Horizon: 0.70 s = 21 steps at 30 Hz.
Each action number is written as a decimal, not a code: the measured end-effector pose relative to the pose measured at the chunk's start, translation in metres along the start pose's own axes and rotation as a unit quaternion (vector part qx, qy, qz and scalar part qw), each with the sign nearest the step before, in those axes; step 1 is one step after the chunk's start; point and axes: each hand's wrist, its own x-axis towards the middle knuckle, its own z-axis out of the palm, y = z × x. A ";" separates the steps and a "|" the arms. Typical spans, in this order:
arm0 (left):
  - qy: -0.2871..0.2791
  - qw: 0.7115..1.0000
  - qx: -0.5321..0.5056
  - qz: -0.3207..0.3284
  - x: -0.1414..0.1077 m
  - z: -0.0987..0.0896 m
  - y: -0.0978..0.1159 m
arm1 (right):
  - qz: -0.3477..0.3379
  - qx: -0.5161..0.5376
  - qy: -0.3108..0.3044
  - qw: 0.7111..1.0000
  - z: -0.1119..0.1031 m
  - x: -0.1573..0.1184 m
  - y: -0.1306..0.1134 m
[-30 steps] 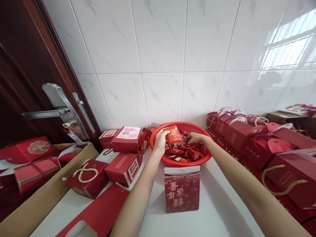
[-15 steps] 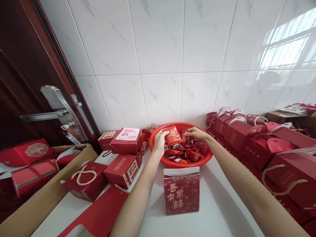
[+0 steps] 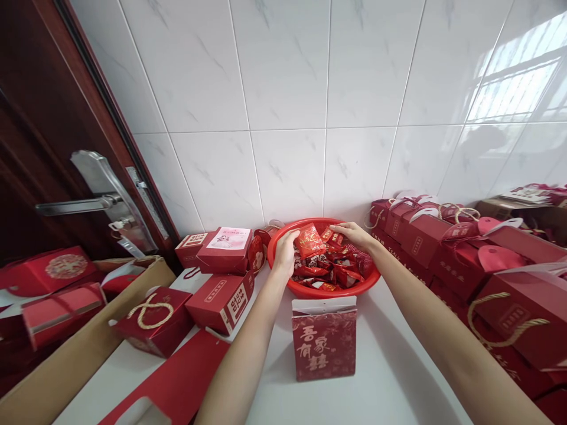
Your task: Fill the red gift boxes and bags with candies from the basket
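A red plastic basket [image 3: 325, 292] by the wall holds several red wrapped packets [image 3: 343, 277]. Over its left side, my left hand [image 3: 286, 252] is closed on a larger red candy packet [image 3: 310, 241] with gold writing. My right hand [image 3: 352, 232] reaches over the back right of the basket, its fingers closed on a small red packet [image 3: 333, 237]. In front of the basket a dark red gift box [image 3: 325, 348] with gold characters stands upright, its white inner top edge showing.
Red gift boxes [image 3: 219, 302] lie to the left, beside a cardboard carton [image 3: 84, 330]. More red boxes with rope handles [image 3: 509, 319] are stacked at right. A white tiled wall [image 3: 287, 171] rises behind, and a dark door with a metal handle [image 3: 84, 205] is at far left.
My right hand has shifted slightly, and the small packet at its fingertips has turned to show more of its face. My left hand keeps hold of the larger packet, slightly further left.
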 end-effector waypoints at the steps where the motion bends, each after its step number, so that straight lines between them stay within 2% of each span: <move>1: 0.003 1.000 0.000 -0.005 0.000 0.000 0.000 | 0.000 0.000 -0.002 1.000 0.000 0.000 0.000; 11: -0.018 1.000 -0.012 -0.012 0.000 -0.003 0.001 | -0.041 0.019 0.019 0.999 0.003 -0.006 -0.005; 21: -0.056 0.998 -0.010 -0.024 0.001 -0.005 0.001 | -0.086 0.072 0.076 0.991 0.019 -0.034 -0.010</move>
